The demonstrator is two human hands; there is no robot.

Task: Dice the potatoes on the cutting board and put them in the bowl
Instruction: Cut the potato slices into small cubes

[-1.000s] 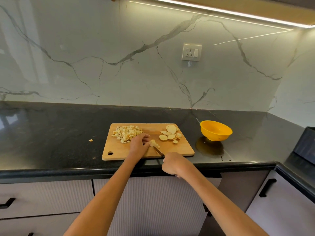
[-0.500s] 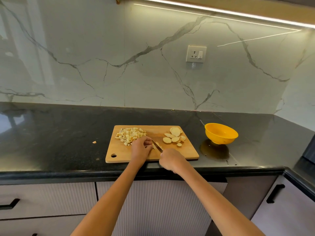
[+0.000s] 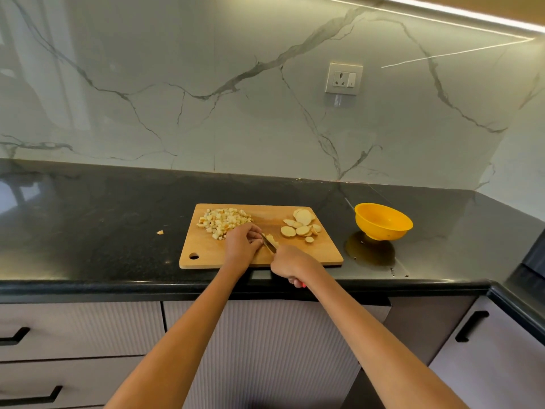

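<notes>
Potato slices [image 3: 300, 226] lie in a loose cluster at the far right of the wooden cutting board [image 3: 324, 252], with a heap of diced potato [image 3: 225, 222] at its far left. Between them, the left hand [image 3: 242, 246] rests knuckles-up with its fingers curled down onto a small potato piece [image 3: 272, 239], pinning it to the board. The right hand [image 3: 290, 262] is clenched round the red handle of a knife [image 3: 268, 243] — the blade slants up-left, just beside the left fingertips, on that piece. The board's near edge sits close to the front edge of the black countertop [image 3: 103, 231]; the right hand overhangs it. The yellow bowl [image 3: 382, 222] stands apart to the board's right, with bare counter between. One stray bit [image 3: 160, 232] lies on the counter left of the board — well clear of it.
</notes>
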